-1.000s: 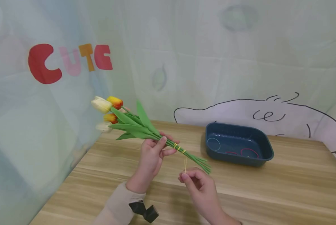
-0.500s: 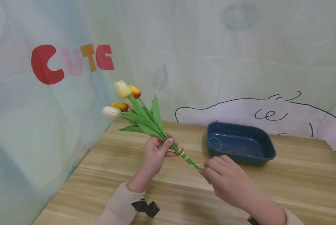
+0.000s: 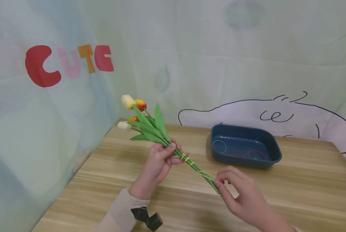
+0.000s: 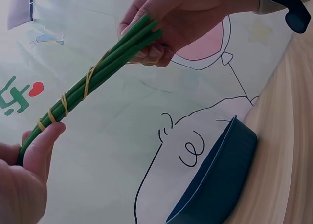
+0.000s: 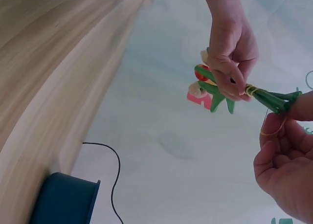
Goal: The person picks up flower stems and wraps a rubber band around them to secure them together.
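My left hand [image 3: 158, 158] grips a bunch of artificial tulips [image 3: 149, 127] by the green stems, with white and orange-red blooms pointing up and left. Below that grip, a yellow rubber band [image 4: 63, 105] is wound several times round the stems. Near the stem ends, my right hand [image 3: 242, 193] pinches a stretched loop of the band between thumb and fingers. In the right wrist view the loop [image 5: 274, 131] hangs round the right fingers beside the cut ends. The bunch is held tilted above the table.
A dark blue basin [image 3: 245, 162] stands on the wooden table [image 3: 118, 193] at the back right, with a few thin coloured rubber bands [image 3: 256, 155] inside. Printed cloth [image 3: 219, 58] hangs behind and along the left.
My right hand has brought the band's loop from below the bunch onto the stem ends, moving right, and turned over. The bunch has shifted right and now tilts more steeply.
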`<state>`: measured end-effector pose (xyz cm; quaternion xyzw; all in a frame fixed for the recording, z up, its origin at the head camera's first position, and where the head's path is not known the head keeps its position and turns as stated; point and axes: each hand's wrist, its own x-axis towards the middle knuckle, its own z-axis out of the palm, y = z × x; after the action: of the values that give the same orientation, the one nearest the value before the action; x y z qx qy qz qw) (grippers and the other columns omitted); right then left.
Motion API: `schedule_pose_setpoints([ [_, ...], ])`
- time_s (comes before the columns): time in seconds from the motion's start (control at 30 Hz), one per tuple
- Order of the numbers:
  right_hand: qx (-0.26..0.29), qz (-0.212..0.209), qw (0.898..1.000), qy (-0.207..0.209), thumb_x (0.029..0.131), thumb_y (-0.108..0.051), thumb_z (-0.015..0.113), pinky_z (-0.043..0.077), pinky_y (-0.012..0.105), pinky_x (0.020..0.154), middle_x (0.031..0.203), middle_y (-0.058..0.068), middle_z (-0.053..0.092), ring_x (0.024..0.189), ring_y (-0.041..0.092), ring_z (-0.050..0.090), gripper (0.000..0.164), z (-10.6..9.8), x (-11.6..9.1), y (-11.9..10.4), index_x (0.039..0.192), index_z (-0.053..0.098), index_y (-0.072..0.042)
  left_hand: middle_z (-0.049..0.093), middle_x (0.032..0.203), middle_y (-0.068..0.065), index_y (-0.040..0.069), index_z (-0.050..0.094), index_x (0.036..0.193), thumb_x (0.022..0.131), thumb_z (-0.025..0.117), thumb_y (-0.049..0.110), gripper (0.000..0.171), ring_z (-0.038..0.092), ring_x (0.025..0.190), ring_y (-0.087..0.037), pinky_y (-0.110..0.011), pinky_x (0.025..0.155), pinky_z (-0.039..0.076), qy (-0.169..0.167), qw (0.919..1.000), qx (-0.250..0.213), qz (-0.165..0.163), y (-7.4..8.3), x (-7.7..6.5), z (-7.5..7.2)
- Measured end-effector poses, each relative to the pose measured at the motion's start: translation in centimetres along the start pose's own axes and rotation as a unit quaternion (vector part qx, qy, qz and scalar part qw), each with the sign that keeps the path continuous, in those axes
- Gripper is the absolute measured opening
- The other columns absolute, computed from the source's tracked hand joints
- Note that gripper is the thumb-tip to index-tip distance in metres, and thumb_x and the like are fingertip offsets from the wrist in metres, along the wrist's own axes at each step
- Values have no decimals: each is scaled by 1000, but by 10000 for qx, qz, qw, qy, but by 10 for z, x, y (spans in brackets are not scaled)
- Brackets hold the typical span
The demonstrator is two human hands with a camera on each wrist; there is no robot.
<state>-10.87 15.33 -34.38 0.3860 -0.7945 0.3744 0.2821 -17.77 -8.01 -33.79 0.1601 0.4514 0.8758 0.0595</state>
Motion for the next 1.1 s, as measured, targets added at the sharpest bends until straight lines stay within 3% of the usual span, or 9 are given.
schedule_pose_setpoints([
  [0.17, 28, 172, 9994, 284, 94, -13, 63, 48, 13, 67, 88, -5, 61, 78, 5, 54, 3, 3, 0, -4, 91, 63, -13, 61, 82, -2, 7, 51, 92, 98, 34, -8, 24, 71, 76, -16, -29, 72, 62, 299, 9994, -142, 105, 1, -1, 3],
  [0.33, 95, 482, 9970, 599, 78, 10, 68, 47, 15, 67, 87, -3, 61, 79, 6, 53, 25, 12, -2, -8, 90, 62, -11, 61, 80, -2, 6, 48, 92, 99, 32, -7, 22, 71, 75, -17, -29, 70, 62, 735, 9970, -236, 73, 0, -2, 6],
  [0.4, 92, 602, 9955, 731, 78, 12, 68, 47, 14, 69, 88, -1, 61, 79, 7, 53, 26, 15, -3, -9, 90, 62, -10, 61, 80, -2, 6, 47, 91, 100, 32, -7, 21, 71, 75, -17, -29, 70, 62, 859, 9960, -228, 114, -1, -1, 7],
  [0.57, -38, 698, 9915, 1094, 86, 2, 66, 49, 12, 73, 91, 5, 62, 79, 9, 55, 10, 21, -6, -13, 89, 63, -7, 60, 81, -2, 6, 47, 92, 101, 32, -6, 21, 71, 78, -16, -28, 71, 62, 940, 9948, -172, 344, -1, -2, 9],
  [0.77, -100, 645, 9887, 1352, 78, 10, 68, 50, 9, 79, 94, 7, 64, 81, 10, 60, 19, 25, -6, -13, 88, 64, -5, 62, 82, -1, 7, 49, 91, 100, 34, -5, 22, 71, 79, -15, -28, 72, 62, 614, 9966, -221, 503, 1, -5, 8],
  [0.97, 116, 925, 9894, 1116, 79, 11, 70, 50, 8, 82, 96, 5, 66, 83, 8, 61, 22, 26, -5, -12, 89, 65, -8, 63, 85, 0, 8, 49, 94, 100, 38, -4, 18, 71, 82, -16, -27, 73, 62, -199, 9987, -218, 404, -5, -7, 6],
  [1.1, 383, 944, 9898, 994, 76, 17, 69, 52, 10, 81, 95, 6, 66, 83, 8, 61, 28, 25, -3, -10, 89, 65, -8, 63, 85, -1, 7, 51, 94, 100, 39, -4, 18, 71, 82, -16, -27, 73, 61, -389, 9982, -254, 384, -7, -6, 6],
])
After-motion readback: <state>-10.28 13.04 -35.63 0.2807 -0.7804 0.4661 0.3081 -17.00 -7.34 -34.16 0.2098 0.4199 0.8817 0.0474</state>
